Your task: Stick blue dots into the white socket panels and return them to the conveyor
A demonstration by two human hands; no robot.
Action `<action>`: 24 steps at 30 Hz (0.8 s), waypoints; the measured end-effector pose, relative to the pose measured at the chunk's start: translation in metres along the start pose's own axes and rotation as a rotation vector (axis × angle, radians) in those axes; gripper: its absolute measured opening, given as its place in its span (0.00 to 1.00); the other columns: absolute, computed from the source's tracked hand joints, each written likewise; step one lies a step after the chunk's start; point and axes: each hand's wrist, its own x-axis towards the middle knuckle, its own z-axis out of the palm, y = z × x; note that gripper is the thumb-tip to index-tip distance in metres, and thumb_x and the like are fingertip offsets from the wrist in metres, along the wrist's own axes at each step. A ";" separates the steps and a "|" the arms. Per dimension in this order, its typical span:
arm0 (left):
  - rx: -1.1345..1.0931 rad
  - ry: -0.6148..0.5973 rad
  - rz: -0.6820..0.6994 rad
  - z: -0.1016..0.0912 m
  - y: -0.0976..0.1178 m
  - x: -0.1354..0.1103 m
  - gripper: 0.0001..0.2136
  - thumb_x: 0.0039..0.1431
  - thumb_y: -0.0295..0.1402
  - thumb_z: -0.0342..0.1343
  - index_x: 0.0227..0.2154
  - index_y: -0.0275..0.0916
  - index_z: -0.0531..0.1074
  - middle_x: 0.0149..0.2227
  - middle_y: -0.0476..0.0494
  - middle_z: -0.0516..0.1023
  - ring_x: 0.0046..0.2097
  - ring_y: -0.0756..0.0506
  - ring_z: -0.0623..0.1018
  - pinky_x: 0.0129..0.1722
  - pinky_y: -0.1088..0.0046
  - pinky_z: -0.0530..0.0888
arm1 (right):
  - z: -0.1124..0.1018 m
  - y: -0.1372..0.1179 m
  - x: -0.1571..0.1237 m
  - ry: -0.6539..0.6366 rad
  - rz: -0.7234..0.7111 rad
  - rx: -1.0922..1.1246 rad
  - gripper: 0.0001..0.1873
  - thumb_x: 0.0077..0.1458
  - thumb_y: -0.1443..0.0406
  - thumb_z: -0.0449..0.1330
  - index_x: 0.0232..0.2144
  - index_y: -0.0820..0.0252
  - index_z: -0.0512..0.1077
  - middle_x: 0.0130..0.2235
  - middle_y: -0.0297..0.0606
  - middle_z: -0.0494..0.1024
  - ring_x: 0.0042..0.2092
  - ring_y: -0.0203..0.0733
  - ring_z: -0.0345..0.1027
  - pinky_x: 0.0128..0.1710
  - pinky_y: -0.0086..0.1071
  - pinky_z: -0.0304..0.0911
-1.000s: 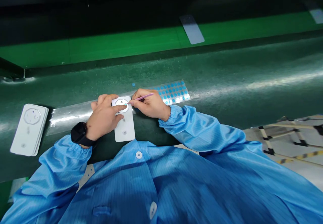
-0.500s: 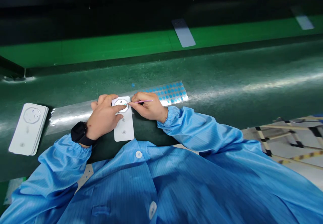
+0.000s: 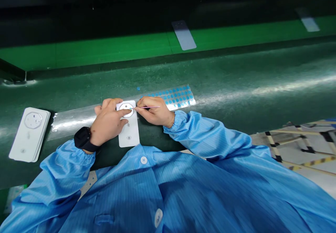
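Observation:
A white rectangular panel (image 3: 129, 131) with an octagonal outline near its far end lies flat on the green bench. My left hand (image 3: 109, 122) holds it from the left, the index finger pressed on the octagon and the thumb on the panel below. My right hand (image 3: 154, 111) is closed in a pen grip around a thin pink stick (image 3: 149, 107). The stick's tip meets the octagon beside my left index fingertip, where a tiny blue-green spot shows. Behind my right hand lies a clear sheet with rows of blue dots (image 3: 181, 94).
A stack of similar white panels (image 3: 27, 138) stands at the left. Clear film (image 3: 73, 121) runs under my left hand. One loose blue dot (image 3: 138, 88) lies farther back. Beyond the bench, a bright green belt (image 3: 105, 54) carries a pale panel (image 3: 185, 37) and another pale panel (image 3: 309, 23).
Both pale panels on the green belt have shifted left. My hands, the white panel and the pink stick stay almost where they were.

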 end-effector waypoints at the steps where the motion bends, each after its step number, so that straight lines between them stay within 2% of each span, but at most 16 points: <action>1: -0.003 0.004 0.003 0.001 0.000 0.000 0.16 0.58 0.32 0.60 0.49 0.52 0.80 0.60 0.35 0.69 0.61 0.28 0.64 0.50 0.47 0.65 | 0.000 0.000 0.000 -0.005 0.000 0.001 0.15 0.63 0.59 0.56 0.25 0.55 0.64 0.28 0.37 0.74 0.30 0.40 0.68 0.33 0.34 0.64; 24: 0.010 0.000 -0.004 0.000 0.000 0.000 0.16 0.58 0.31 0.60 0.49 0.51 0.80 0.59 0.34 0.69 0.61 0.28 0.65 0.51 0.45 0.65 | -0.001 -0.003 0.001 -0.013 -0.003 -0.017 0.15 0.64 0.59 0.56 0.25 0.55 0.62 0.28 0.37 0.74 0.30 0.39 0.67 0.32 0.33 0.62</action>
